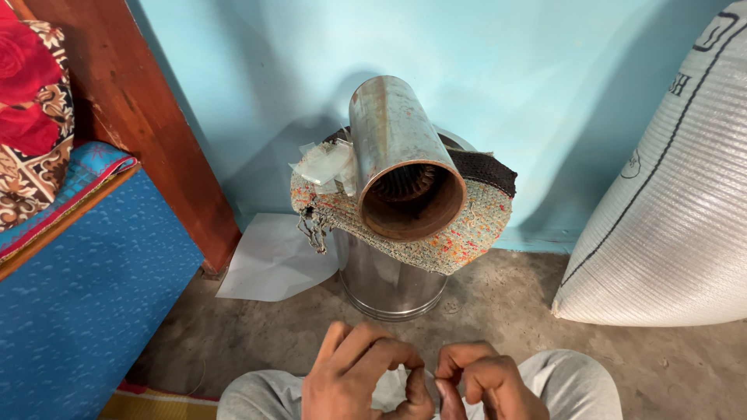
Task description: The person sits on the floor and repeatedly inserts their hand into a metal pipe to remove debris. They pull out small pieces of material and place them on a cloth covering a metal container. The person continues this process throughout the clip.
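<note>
Both hands pinched together over the lap

Left hand [359, 375] and right hand [484, 386] curl narrow on something small – can't tell what; rusty steel cylinder [403, 159] lies on a mat-covered drum [387, 281] ahead, woven sack [675, 208] right.

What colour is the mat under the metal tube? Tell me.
The mat is beige with red, orange and green flecks, seen in the head view.

Location: a room in a home, used as an improvised work spot. Indicators: bare concrete floor [498, 311], painted blue wall [498, 70], bed with blue cover [85, 288] and floral blanket [31, 101], large woven grain sack [677, 210].
</note>
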